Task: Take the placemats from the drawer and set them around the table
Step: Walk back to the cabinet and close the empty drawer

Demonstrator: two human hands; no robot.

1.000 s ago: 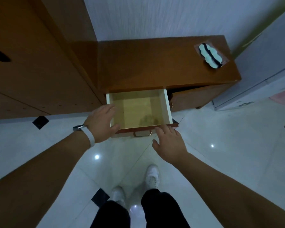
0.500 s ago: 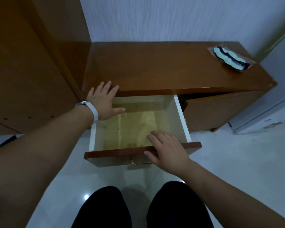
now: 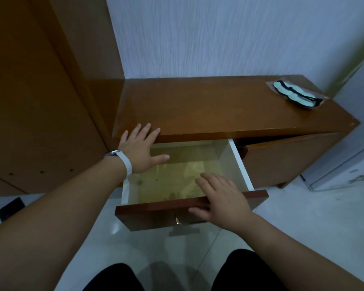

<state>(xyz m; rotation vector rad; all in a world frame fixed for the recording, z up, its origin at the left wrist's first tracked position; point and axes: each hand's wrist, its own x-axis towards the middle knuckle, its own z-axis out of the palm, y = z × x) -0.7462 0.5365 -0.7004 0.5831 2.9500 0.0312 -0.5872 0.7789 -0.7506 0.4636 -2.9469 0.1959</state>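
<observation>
drawer [image 3: 151,214]: pulled out under left end of sideboard [image 3: 219,106] top; white walls, red-brown front
drawer floor [image 3: 166,185]: yellowish, glossy

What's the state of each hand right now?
Left hand: open, fingers spread, resting on the cabinet top edge.
Right hand: open, fingers straight, lying over the drawer front, holding nothing.

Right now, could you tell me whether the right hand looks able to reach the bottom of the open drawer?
Probably yes: the drawer is pulled out and uncovered, the right hand lies with fingers over its front panel, and the left hand sits clear at the far left corner.
</observation>
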